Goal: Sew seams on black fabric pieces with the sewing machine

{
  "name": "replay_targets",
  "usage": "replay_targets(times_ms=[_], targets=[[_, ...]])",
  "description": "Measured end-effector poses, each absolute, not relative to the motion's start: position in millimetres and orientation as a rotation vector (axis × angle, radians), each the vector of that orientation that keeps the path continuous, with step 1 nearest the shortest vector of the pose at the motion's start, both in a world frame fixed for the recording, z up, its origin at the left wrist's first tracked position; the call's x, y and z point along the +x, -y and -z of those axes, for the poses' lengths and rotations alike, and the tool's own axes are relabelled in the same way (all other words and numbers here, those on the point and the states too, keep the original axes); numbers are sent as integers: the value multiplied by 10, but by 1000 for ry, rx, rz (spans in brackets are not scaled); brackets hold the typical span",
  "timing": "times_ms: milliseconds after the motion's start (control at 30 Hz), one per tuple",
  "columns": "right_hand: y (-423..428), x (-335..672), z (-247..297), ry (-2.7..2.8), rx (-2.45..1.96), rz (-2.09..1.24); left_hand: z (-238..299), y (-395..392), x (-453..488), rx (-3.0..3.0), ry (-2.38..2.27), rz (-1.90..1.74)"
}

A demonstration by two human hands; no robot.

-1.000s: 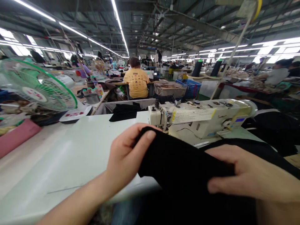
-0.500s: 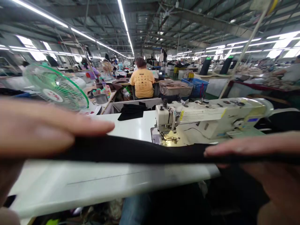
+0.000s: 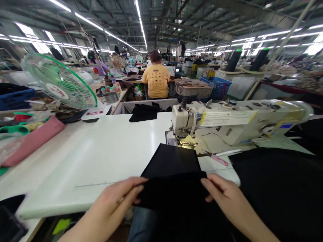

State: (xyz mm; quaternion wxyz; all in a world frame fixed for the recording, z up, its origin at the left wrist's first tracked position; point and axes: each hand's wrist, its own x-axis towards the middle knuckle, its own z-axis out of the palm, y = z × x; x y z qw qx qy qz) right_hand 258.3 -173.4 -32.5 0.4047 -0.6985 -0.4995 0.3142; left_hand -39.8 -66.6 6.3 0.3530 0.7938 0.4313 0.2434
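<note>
Between my two hands is a piece of black fabric [image 3: 174, 161], its far part lying on the white table and its near part hanging over the front edge. My left hand [image 3: 118, 198] pinches its left edge between thumb and fingers. On the opposite edge, my right hand [image 3: 222, 191] grips in the same way. Just beyond the cloth stands a white sewing machine [image 3: 227, 117], its lit needle area close to the fabric's far edge. Pink-handled thread snips [image 3: 218, 159] lie right of the cloth, in front of the machine.
The white sewing table [image 3: 106, 144] spreads to the left. A green fan [image 3: 60, 84] stands at its far left, with pink cloth [image 3: 35, 141] nearby. Black pieces [image 3: 143, 112] lie at the back. More black fabric [image 3: 277, 188] covers the right side. A person in yellow [image 3: 156, 79] sits ahead.
Both hands have come down and away from the camera with the black fabric. It was stretched out close in front of the view; now part of it rests on the table before the machine.
</note>
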Motion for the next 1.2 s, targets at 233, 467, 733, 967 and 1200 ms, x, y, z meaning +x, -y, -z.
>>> replay_targets(times_ms=[233, 467, 733, 967, 1200], targets=[[982, 2866, 819, 1251, -1894, -258, 221, -527, 591, 2319, -1249, -460], [707, 2956, 1019, 1265, -1910, -213, 558, -863, 828, 2302, -1248, -386], [822, 2966, 1000, 1211, -1700, -346, 405, -394, 594, 1892, -1115, -721], [1005, 2825, 940, 562, -1283, -786, 208, -25, 357, 1187, -930, -975], [1119, 2813, 937, 409, -1360, -683, 185, 31, 249, 1149, -908, -969]])
